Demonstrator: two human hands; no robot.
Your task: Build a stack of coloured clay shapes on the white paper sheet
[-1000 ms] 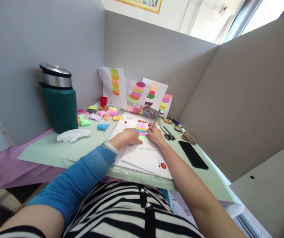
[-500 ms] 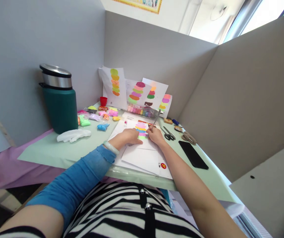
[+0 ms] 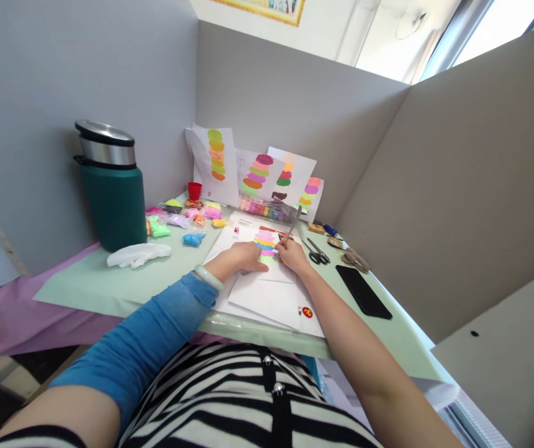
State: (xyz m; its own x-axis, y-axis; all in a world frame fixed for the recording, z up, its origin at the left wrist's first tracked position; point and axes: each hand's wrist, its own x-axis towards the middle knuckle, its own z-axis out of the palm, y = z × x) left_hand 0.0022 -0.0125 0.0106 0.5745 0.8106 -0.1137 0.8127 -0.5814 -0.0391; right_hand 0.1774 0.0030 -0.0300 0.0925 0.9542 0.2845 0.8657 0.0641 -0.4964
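Note:
A sheet of white paper [image 3: 274, 272] with stacked pink, yellow, blue, purple and green patches [image 3: 265, 239] lies in front of me. My left hand [image 3: 246, 255] rests on the sheet's left side, fingers stretched out and thumb apart, touching the coloured patches. At the right edge of the patches, my right hand [image 3: 291, 254] is closed round a slim grey pen-like tool [image 3: 295, 220]. The tool slants, its upper end pointing away from me; its lower tip is hidden at the fingers. Under the sheet are more white papers [image 3: 262, 302], one with a red round mark.
Scissors [image 3: 319, 251] and a black phone-like slab [image 3: 363, 291] lie right of the papers. Bagged coloured clay-like lumps [image 3: 194, 239], a white crumpled tissue [image 3: 139, 254] and a green flask [image 3: 115, 202] are on the left. Painted sheets [image 3: 218, 168] lean against the grey partition [image 3: 295, 93].

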